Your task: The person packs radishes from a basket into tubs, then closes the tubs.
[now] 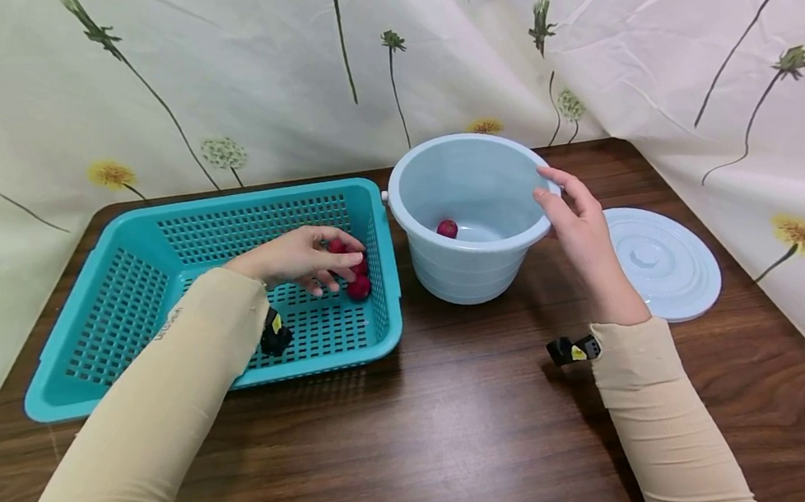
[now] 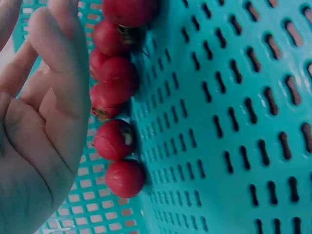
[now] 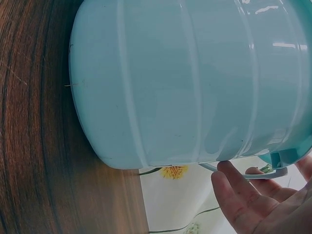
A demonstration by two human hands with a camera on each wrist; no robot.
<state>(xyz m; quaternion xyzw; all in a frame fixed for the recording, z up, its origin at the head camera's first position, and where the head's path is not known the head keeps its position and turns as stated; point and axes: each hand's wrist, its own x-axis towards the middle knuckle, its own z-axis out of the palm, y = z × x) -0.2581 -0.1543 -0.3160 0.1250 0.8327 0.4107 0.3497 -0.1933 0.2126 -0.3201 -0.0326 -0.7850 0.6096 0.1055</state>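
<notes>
My left hand (image 1: 310, 260) reaches into the teal basket (image 1: 203, 205), its fingers loosely bent just over the radishes. Several red radishes (image 1: 358, 287) lie in a row against the basket's right wall. The left wrist view shows these radishes (image 2: 119, 139) beside the palm (image 2: 44, 141), which holds none of them. With thumb and fingers my right hand (image 1: 583, 239) grips the right side of the rim of a pale blue bucket (image 1: 460, 269). Its fingers (image 3: 246, 200) lie near the bucket's handle (image 3: 265, 175). One radish (image 1: 447, 229) rests on the bucket's bottom.
A round pale blue lid (image 1: 665, 262) lies flat on the dark wooden table (image 1: 453, 436), right of the bucket and partly behind my right forearm. The basket stands close to the bucket's left. A white flowered cloth (image 1: 263, 76) hangs behind the table.
</notes>
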